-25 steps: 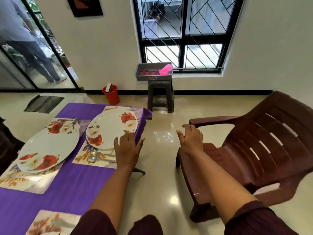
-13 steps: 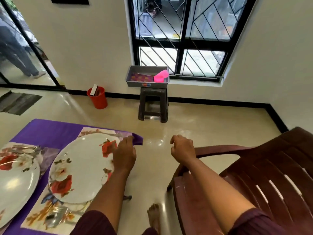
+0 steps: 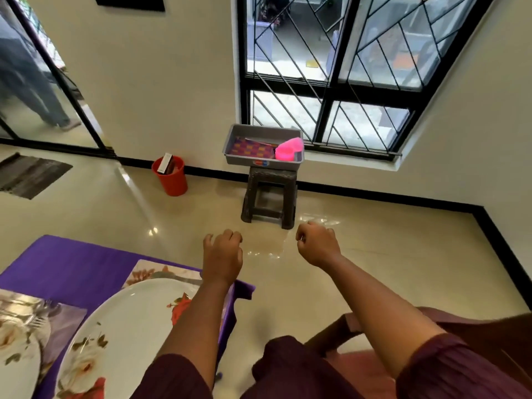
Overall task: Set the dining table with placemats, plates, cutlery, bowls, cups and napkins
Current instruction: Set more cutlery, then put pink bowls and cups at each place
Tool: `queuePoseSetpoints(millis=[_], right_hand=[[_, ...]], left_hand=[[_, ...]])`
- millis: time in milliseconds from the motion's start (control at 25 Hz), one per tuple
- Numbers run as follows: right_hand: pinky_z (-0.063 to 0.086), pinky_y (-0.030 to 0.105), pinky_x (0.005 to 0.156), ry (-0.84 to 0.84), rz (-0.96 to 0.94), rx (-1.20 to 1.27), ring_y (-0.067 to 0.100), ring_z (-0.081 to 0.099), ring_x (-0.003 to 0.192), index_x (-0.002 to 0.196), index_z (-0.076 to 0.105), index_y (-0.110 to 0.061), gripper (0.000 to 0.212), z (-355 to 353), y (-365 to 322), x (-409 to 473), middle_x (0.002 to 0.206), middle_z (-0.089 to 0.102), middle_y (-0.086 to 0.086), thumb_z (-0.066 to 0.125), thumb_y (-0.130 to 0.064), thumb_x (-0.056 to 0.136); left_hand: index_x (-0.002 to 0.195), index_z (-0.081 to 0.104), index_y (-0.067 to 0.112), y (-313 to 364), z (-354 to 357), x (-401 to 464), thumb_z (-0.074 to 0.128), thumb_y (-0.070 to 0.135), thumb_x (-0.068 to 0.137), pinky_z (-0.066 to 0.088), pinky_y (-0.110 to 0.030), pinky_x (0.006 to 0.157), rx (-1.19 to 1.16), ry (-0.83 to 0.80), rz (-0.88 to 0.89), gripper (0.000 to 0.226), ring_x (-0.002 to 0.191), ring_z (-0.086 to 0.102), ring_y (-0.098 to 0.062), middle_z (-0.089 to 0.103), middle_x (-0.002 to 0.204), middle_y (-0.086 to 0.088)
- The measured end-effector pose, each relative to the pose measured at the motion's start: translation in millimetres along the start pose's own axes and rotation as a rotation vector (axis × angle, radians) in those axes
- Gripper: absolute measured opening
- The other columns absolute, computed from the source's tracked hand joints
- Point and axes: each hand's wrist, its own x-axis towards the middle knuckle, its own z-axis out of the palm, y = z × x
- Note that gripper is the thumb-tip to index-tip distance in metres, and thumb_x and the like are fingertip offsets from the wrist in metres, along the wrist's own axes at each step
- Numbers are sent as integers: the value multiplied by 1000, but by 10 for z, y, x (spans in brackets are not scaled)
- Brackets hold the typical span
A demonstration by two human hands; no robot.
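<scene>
Our left hand (image 3: 223, 256) had lifted off the floral white plate (image 3: 126, 335). Both it and our right hand (image 3: 318, 246) hung loosely curled, empty. We judged the grey plastic tray (image 3: 260, 161) next.

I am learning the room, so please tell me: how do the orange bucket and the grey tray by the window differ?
The round orange plastic bucket stands on the floor; the rectangular grey plastic tray sits raised on a dark stool. The bucket is tall and narrow, the tray shallow and wide. The bucket holds a box, the tray a patterned cloth and pink items. Both stand near the wall.
</scene>
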Motion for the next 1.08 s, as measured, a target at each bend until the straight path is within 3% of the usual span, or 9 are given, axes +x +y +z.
queuePoseSetpoints(millis=[320,640,880,1080], right_hand=[[41,38,92,-22,-211,-178,19,55,86,88,59,-22,9,-17,-162,1014,94,57,-1,51,-23,91],[40,37,94,-134,-249,-203,19,54,91,94,61,-23,8,153,251,2530,98,56,-1,54,-23,90],[42,36,88,-194,-211,-89,21,56,90,87,59,-24,8,46,811,3818,94,57,-3,51,-22,88],[38,30,73,-215,-46,23,26,58,90,83,58,-25,10,-125,1423,4612,93,59,-2,50,-20,86]], left_hand=[[99,68,9,-311,234,725,64,2,81,44,-45,90,22,53,-84,20,78,64,-24,67,91,-7],[111,62,9,-479,996,1901,64,1,79,46,-45,87,52,20,-193,33,74,64,-22,65,85,-4],[112,63,15,-128,1639,3328,63,5,81,42,-40,93,38,-117,-128,32,85,65,-20,68,96,-1],[104,64,18,185,1987,4254,67,5,75,46,-39,84,61,-184,-42,31,82,65,-21,67,93,1]])
